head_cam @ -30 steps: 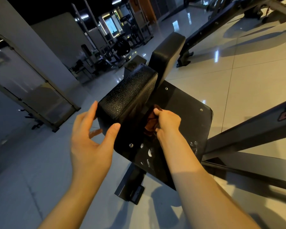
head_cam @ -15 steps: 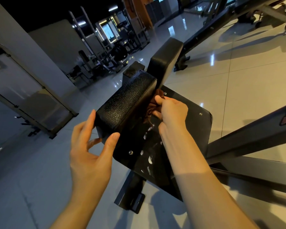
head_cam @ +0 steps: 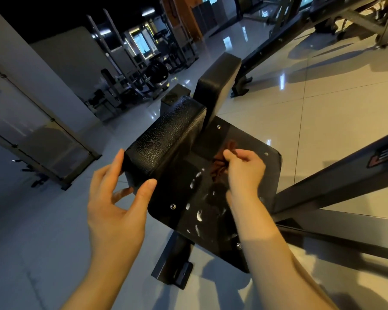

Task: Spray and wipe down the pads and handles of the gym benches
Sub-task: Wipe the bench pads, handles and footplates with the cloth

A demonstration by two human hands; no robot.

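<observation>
Recorded from one head-worn wide-angle camera; faced forward and down; held close over the bench pad (head_cam: 166,139), gym floor (head_cam: 323,130) beyond.

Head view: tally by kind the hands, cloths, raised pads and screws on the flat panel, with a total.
Hands: 2 (left hand, right hand)
Cloths: 1 (cloth)
Raised pads: 2 (textured pad, smooth pad)
Fasteners: 4 (screws on the flat panel)
Total: 9
</observation>
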